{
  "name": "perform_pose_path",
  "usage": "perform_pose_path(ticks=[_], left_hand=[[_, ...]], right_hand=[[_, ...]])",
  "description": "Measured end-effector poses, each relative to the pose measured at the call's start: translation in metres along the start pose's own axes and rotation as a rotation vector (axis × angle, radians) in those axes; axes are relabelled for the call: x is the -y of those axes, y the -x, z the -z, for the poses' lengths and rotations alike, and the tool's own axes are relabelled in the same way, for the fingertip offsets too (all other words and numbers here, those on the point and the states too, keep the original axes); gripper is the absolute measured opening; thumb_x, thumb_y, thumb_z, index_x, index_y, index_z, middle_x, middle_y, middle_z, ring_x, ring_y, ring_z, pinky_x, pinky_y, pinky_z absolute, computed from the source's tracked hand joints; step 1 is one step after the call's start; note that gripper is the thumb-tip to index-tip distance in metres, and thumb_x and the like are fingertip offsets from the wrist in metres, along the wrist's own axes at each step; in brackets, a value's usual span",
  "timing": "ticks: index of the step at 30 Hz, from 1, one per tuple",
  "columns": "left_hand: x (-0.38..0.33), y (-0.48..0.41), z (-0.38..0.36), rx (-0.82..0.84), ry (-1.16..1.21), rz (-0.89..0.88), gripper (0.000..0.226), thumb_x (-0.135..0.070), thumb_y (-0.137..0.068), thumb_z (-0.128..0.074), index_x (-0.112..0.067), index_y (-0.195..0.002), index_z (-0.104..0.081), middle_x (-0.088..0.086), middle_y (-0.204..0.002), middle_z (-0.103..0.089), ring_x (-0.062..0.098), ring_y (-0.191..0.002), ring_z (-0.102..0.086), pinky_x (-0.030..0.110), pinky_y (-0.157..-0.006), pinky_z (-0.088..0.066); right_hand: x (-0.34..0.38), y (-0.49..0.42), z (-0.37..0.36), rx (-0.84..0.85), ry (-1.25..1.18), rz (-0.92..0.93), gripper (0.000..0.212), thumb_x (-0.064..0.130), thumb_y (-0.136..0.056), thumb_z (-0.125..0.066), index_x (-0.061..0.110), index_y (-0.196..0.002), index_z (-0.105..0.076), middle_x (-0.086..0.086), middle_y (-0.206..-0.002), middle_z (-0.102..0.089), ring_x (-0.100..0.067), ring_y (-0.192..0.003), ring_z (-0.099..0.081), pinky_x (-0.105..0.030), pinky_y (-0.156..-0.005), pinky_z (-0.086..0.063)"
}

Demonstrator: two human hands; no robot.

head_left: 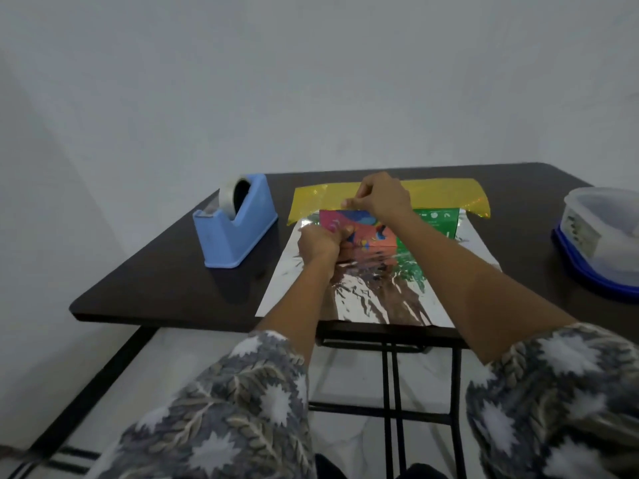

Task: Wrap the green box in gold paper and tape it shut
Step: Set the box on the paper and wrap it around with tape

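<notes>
from the head view, the only one i have: i judge this to be the first wrap. the box [366,236] lies on its side in the middle of the paper [377,299], which is spread on the table [166,281] shiny silver side up, with its gold face showing only along the far strip beyond the box. no paper covers the top of the box yet and i see no tape on it.

the right hand [383,197] is reached out past the box with the wrist raised. its fingers are curled and seem to pinch the far edge of the paper just above the box's far side, though the pinch itself is small and blurred. the left hand [318,243] is balled at the box's left end, gripping it there with crumpled silver paper just beside the knuckles. both forearms run straight out from the patterned sleeves.

the next move, as i read it, is to draw that far flap toward me over the top, keep it taut and square, and hold it down with one hand. the other hand then goes to the tape dispenser [235,223], which stands well apart on the left. a lidded tub [601,233] sits at the right edge.
</notes>
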State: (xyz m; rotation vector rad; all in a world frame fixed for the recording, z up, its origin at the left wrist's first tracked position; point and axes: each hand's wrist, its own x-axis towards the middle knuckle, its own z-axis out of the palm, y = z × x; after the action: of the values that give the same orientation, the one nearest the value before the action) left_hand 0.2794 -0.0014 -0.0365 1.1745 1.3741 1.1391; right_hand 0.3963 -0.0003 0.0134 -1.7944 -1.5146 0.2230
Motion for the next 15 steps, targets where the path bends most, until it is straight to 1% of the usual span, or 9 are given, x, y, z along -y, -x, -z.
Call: perform_pose_path(ticks=[2, 4, 6, 7, 9, 12, 13, 14, 15], left_hand=[[0.004, 0.002, 0.001, 0.023, 0.028, -0.032, 0.03, -0.029, -0.075, -0.078, -0.001, -0.074, -0.069, 0.011, -0.064, -0.07, 0.025, -0.059, -0.067, 0.04, -0.071, -0.059], [0.007, 0.002, 0.001, 0.016, 0.056, -0.046, 0.034, -0.033, -0.08, -0.073, -0.005, -0.061, -0.067, 0.005, -0.051, -0.066, 0.023, -0.056, -0.065, 0.039, -0.073, -0.059], [0.003, 0.002, 0.001, 0.006, 0.049, -0.044, 0.036, -0.033, -0.083, -0.07, -0.008, -0.059, -0.064, -0.002, -0.042, -0.061, 0.019, -0.052, -0.063, 0.036, -0.072, -0.058], [0.004, 0.0, 0.0, 0.009, 0.048, -0.023, 0.034, -0.032, -0.084, -0.07, -0.008, -0.06, -0.063, -0.003, -0.04, -0.059, 0.018, -0.051, -0.062, 0.036, -0.072, -0.058], [0.003, -0.001, 0.002, 0.011, 0.031, 0.016, 0.03, -0.032, -0.081, -0.072, -0.005, -0.069, -0.065, 0.0, -0.047, -0.064, 0.02, -0.053, -0.064, 0.037, -0.071, -0.059], [0.008, -0.012, 0.004, 0.021, -0.055, 0.045, 0.04, -0.041, -0.069, -0.077, -0.005, -0.086, -0.068, 0.011, -0.074, -0.072, 0.028, -0.07, -0.07, 0.044, -0.071, -0.059], [0.006, -0.009, 0.007, 0.061, -0.07, 0.066, 0.041, -0.039, -0.067, -0.077, -0.004, -0.087, -0.067, 0.012, -0.077, -0.072, 0.027, -0.069, -0.07, 0.043, -0.068, -0.059], [-0.002, -0.002, 0.011, 0.119, -0.041, 0.088, 0.035, -0.033, -0.071, -0.076, -0.003, -0.086, -0.065, 0.012, -0.073, -0.071, 0.023, -0.062, -0.07, 0.039, -0.06, -0.06], [-0.011, 0.01, 0.015, 0.196, 0.004, 0.096, 0.025, -0.024, -0.078, -0.073, -0.001, -0.083, -0.064, 0.011, -0.064, -0.068, 0.018, -0.051, -0.067, 0.032, -0.05, -0.058]], right_hand=[[-0.001, 0.001, -0.001, -0.005, 0.001, -0.015, 0.037, 0.041, -0.07, -0.079, 0.024, -0.057, -0.049, 0.005, -0.069, -0.059, -0.019, -0.083, -0.06, -0.053, -0.097, -0.041], [-0.001, 0.002, -0.003, -0.018, 0.012, -0.017, 0.037, 0.043, -0.07, -0.078, 0.024, -0.056, -0.049, 0.004, -0.072, -0.06, -0.021, -0.086, -0.063, -0.053, -0.096, -0.041], [-0.001, 0.002, -0.003, -0.025, 0.009, -0.016, 0.037, 0.044, -0.07, -0.077, 0.025, -0.056, -0.049, 0.004, -0.073, -0.061, -0.021, -0.087, -0.063, -0.053, -0.096, -0.042], [-0.001, 0.002, -0.003, -0.019, 0.008, -0.022, 0.036, 0.044, -0.071, -0.077, 0.025, -0.057, -0.049, 0.004, -0.073, -0.06, -0.021, -0.087, -0.063, -0.053, -0.096, -0.042], [0.0, 0.002, -0.003, -0.017, 0.001, -0.029, 0.036, 0.044, -0.071, -0.077, 0.025, -0.058, -0.05, 0.005, -0.073, -0.06, -0.021, -0.087, -0.063, -0.053, -0.097, -0.041], [0.0, 0.002, -0.004, -0.027, 0.003, -0.016, 0.034, 0.043, -0.073, -0.076, 0.024, -0.061, -0.051, 0.006, -0.071, -0.06, -0.017, -0.081, -0.06, -0.052, -0.097, -0.041], [-0.002, 0.003, -0.005, -0.033, -0.001, -0.002, 0.032, 0.043, -0.074, -0.075, 0.022, -0.063, -0.053, 0.006, -0.071, -0.06, -0.016, -0.079, -0.058, -0.052, -0.097, -0.041], [-0.003, 0.004, -0.005, -0.045, -0.017, 0.018, 0.031, 0.042, -0.076, -0.074, 0.02, -0.065, -0.056, 0.005, -0.071, -0.061, -0.016, -0.077, -0.058, -0.05, -0.095, -0.042], [-0.005, 0.006, -0.005, -0.055, -0.048, 0.036, 0.029, 0.041, -0.077, -0.073, 0.018, -0.066, -0.06, 0.002, -0.071, -0.062, -0.017, -0.076, -0.058, -0.047, -0.092, -0.044]])
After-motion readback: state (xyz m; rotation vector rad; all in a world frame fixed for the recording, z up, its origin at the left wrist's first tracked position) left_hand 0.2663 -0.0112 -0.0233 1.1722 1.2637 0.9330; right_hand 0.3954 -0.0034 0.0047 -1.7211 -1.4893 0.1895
